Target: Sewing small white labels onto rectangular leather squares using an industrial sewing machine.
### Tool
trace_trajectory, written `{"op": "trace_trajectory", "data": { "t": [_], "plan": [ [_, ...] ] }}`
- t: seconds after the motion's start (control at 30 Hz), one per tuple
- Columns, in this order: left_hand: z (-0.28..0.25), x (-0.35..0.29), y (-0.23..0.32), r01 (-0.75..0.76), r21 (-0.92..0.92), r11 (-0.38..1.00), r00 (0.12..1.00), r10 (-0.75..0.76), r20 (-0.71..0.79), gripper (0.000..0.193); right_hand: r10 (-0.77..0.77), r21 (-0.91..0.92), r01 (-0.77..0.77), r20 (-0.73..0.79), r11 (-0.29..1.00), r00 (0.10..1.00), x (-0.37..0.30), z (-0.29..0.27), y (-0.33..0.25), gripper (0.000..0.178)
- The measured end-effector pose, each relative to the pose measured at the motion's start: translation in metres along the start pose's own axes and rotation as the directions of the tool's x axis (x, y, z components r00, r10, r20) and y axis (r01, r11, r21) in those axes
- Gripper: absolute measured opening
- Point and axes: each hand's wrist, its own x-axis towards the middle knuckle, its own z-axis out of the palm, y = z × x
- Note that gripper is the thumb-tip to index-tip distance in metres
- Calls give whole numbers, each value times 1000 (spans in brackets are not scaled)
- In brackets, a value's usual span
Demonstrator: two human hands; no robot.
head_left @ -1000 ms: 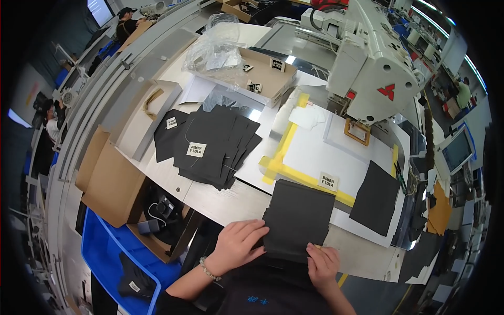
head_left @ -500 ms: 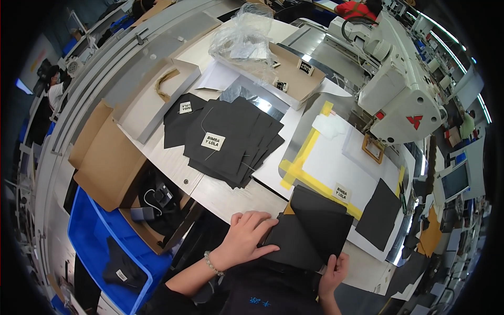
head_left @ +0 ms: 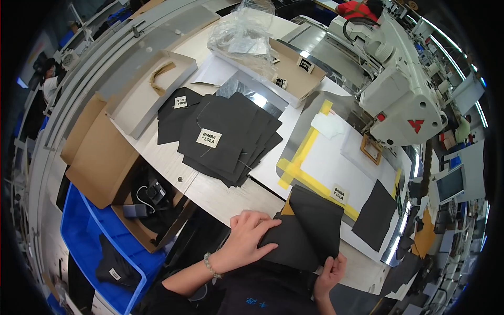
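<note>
Head view: held dark panels between both hands, by the table's near edge, just below the yellow tape; upper layer turned back, ochre piece showing. Right hand pinches the lower right corner. Left hand lies on the left side, thumb and fingers spread; firm grip or mere contact, cannot tell. Likely light, thin, pliable, hardly fragile; layers may slide. Best taken by edges or corners, plies together.

Counts: one loose panel, right; one overlapping pile, plies uncertain, two pale labels on it; one taped-area label. Further out: one sewing machine, one blue bin, one brown carton with flap open.
</note>
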Motion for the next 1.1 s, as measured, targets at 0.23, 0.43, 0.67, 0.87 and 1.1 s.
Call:
{"op": "trace_trajectory", "data": {
  "t": [0.23, 0.43, 0.67, 0.87, 1.1],
  "plan": [
    [19, 1, 26, 311, -892, 327, 945, -8, 327, 75, -51, 43, 48, 59, 998, 997, 0, 1, -2, 35],
    [29, 3, 26, 501, -858, -115, 863, -11, 505, 84, -54, -17, 54, 23, 998, 998, -4, 1, 3, 33],
    [30, 4, 24, 473, -839, -269, 868, -21, 497, 62, -560, -322, 620, 268, 715, 784, 7, 0, 7, 29],
    [19, -4, 19, 496, -829, -259, 818, -180, 546, 58, -563, -500, 731, 471, 464, 679, 4, 4, -3, 25],
    [11, -14, 13, 402, -894, -195, 887, -158, 433, 59, -532, -528, 698, 455, 484, 714, 2, 4, -3, 37]
  ]
}}
